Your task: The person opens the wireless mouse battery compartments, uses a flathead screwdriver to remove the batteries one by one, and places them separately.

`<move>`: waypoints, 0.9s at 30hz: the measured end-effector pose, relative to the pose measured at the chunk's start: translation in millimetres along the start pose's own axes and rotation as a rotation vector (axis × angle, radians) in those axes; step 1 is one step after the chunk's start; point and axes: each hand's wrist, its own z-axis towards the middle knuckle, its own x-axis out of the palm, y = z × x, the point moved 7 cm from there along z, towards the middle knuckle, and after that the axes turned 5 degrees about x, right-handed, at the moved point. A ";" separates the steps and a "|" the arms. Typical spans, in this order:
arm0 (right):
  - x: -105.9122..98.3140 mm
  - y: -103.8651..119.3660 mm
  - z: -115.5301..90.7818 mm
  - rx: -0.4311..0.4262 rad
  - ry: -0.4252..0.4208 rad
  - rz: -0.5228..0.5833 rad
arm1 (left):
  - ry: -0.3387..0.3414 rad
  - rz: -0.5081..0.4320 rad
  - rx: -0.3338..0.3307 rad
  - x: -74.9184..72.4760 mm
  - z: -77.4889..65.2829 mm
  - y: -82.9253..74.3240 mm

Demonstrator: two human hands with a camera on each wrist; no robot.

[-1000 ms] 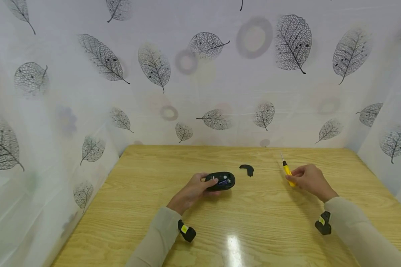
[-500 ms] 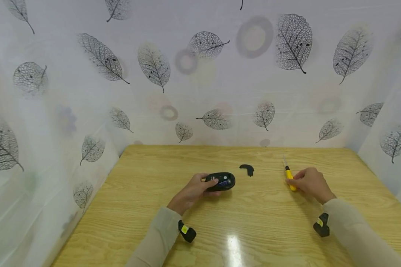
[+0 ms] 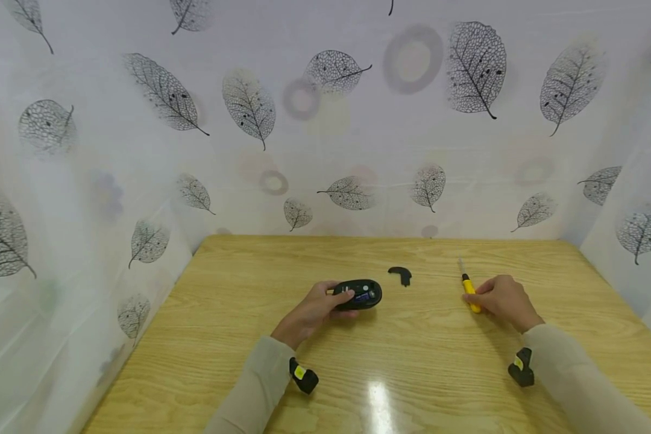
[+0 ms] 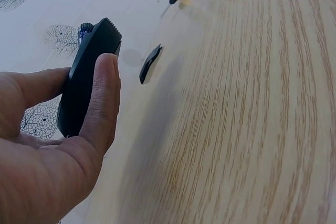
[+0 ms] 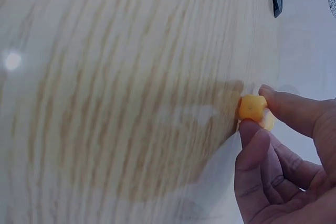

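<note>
My left hand [image 3: 314,306] grips a black computer mouse [image 3: 370,287], underside up and tilted toward me. Its battery bay is uncovered, and a dark blue battery [image 3: 364,296] shows inside; in the left wrist view the battery [image 4: 84,31] juts past the mouse's edge. With thumb and fingertips my right hand [image 3: 507,301] pinches the yellow handle of a screwdriver [image 3: 469,292], its thin shaft pointing away to the back. Seen from the right wrist, the handle's end [image 5: 253,107] sits between thumb and fingers. Between the hands, a curved black battery cover [image 3: 401,275] lies on the table.
The wood-grain table [image 3: 412,386] reaches back to a pale curtain [image 3: 325,138] printed with leaves, which also hangs along both sides. A black wrist camera [image 3: 304,377] is strapped on the left sleeve, another camera [image 3: 522,367] on the right.
My right hand has come slightly down toward me with the screwdriver, whose handle now sits lower, near the table. The left hand and the mouse have stayed in place.
</note>
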 end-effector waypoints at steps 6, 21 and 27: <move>-1.4 2.3 -2.5 0.007 0.015 0.003 | 0.001 0.002 0.003 0.0 -0.1 -0.7; -15.3 16.1 -3.0 -0.041 0.013 -0.042 | -0.017 0.002 -0.002 -2.0 0.6 -1.3; -14.4 31.4 -0.9 -0.103 -0.013 -0.094 | -0.041 -0.005 -0.014 -2.8 1.0 -0.5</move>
